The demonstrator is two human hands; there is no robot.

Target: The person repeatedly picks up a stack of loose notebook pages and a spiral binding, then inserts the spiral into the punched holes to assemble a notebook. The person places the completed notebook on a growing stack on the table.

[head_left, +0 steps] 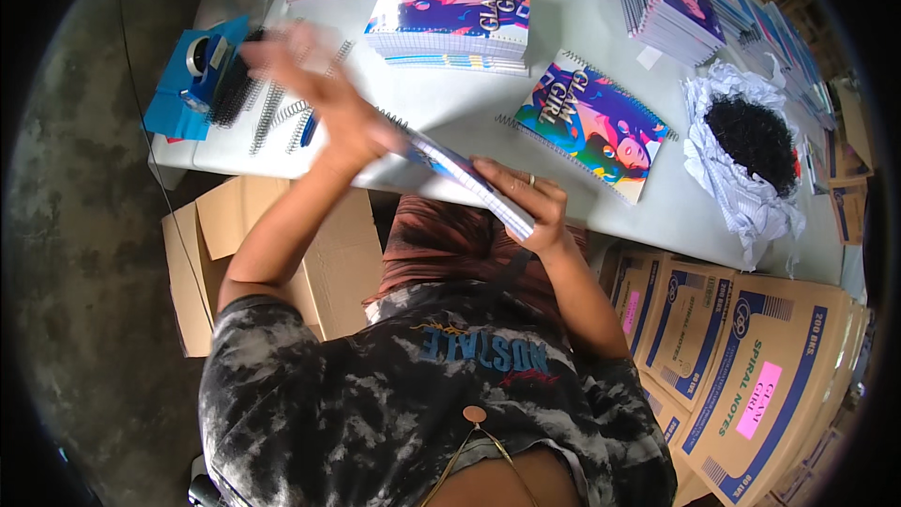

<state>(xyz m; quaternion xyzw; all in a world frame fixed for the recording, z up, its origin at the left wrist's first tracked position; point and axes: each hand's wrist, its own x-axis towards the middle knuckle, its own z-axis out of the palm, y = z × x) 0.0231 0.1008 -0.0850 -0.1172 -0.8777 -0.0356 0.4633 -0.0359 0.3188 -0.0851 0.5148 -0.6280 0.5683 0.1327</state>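
My right hand [537,205] grips a spiral notebook [472,184], tilted nearly edge-on so that its page edges show. At the notebook's far left end, my left hand [324,99] has its fingers stretched out and smeared by motion. The heel of that hand is close to the notebook's coil; whether they touch I cannot tell. Just to the right, another spiral notebook [593,127] with a colourful illustrated cover lies on the table, a loose coil end sticking out at its left. Behind it stands a stack of similar notebooks [450,19]. Loose wire coils [272,108] lie beside my left hand.
A tape roll [197,56] rests on blue material [169,99] at the white table's [422,99] left corner. Crumpled paper [723,188] cradles a black tangled heap [751,143] at right. More notebook stacks [666,5] line the back. Cardboard boxes [751,366] stand below right.
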